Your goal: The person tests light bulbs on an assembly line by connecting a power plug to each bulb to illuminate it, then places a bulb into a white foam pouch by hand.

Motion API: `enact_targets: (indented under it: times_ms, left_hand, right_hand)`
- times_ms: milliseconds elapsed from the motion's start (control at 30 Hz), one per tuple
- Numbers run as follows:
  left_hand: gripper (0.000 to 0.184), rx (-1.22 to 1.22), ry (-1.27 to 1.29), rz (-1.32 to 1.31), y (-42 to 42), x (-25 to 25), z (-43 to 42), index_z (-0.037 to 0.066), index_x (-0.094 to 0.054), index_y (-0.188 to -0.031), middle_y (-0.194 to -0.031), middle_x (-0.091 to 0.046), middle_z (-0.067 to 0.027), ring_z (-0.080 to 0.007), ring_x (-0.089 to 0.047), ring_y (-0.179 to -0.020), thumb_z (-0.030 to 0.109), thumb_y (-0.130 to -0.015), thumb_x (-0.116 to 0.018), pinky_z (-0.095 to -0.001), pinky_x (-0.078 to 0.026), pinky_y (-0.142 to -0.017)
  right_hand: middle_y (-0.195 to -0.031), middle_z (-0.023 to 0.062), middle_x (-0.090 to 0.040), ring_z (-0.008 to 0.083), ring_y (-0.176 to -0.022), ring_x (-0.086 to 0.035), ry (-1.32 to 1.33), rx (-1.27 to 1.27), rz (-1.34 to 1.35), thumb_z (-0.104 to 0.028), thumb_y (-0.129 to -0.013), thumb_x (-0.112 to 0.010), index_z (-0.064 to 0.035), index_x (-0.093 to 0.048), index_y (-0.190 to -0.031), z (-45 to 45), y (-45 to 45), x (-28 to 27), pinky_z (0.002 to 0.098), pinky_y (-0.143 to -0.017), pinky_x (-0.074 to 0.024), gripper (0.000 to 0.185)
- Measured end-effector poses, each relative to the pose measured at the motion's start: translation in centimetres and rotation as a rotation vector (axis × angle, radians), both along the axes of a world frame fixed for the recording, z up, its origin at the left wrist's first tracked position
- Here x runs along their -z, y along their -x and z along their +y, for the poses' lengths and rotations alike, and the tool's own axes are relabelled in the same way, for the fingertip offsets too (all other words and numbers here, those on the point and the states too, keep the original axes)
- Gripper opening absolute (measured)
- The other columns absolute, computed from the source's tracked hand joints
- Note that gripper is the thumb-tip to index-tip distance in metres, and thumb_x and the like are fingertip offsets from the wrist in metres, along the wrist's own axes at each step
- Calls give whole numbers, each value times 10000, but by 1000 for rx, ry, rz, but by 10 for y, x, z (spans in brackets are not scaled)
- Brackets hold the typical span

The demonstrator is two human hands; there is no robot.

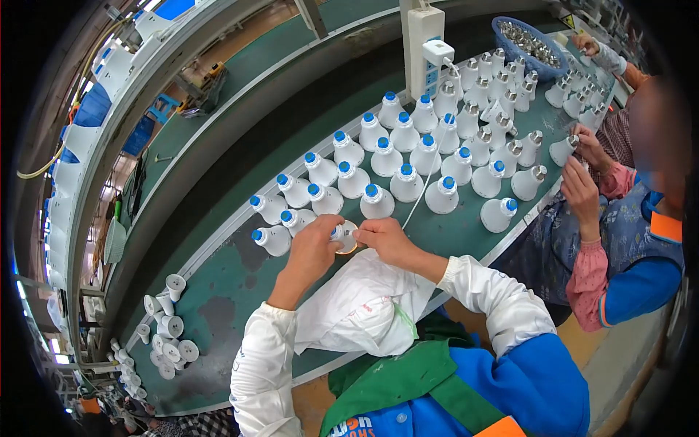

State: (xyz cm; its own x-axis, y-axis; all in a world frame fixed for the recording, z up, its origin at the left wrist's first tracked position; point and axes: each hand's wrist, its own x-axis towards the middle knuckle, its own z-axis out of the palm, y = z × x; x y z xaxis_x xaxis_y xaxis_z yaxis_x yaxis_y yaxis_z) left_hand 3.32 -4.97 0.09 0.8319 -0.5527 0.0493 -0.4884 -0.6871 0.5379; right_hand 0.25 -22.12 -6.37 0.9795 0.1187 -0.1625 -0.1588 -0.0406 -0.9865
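Observation:
Between my hands is a white bulb housing [345, 234], near the front edge of the green table [240, 298]. My left hand [316, 247] is wrapped round its left side. My right hand [384, 239] is pinched at its top right; anything between those fingertips is too small to make out. Just beyond my hands stand rows of white housings with blue tops [378, 199], mostly upright. A white plastic bag [364, 309] lies crumpled below my hands, partly under my right forearm.
White cups [171, 325] lie loosely at the left. A post with a power strip [428, 62] rises behind the housings. Metal-capped housings [528, 182] stand at the right, beside a co-worker's hands. A blue basket [502, 30] of metal caps sits at the back right.

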Motion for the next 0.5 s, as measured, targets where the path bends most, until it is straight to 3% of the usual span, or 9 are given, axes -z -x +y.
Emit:
enact_targets:
  times_ms: [333,500]
  left_hand:
    - [401,2,12,12,0,1,0,44,-566,-1054,-999,-610,-139,-325,-603,-822,-5,-669,-668,-377,-483,-690]
    - [406,17,14,-3,0,-1,-2,41,-565,-1057,-993,-610,-140,-322,-604,-817,-7,-667,-669,-375,-483,-688]
  right_hand:
    - [-569,45,-547,127,-541,-483,30,9,-69,-241,-824,-617,0,-648,-727,5,-1,10,294,-526,-385,261]
    - [-536,25,-513,106,-498,-444,104,-211,64,-233,-814,-628,-20,-630,-661,-8,-18,-6,284,-479,-346,263]
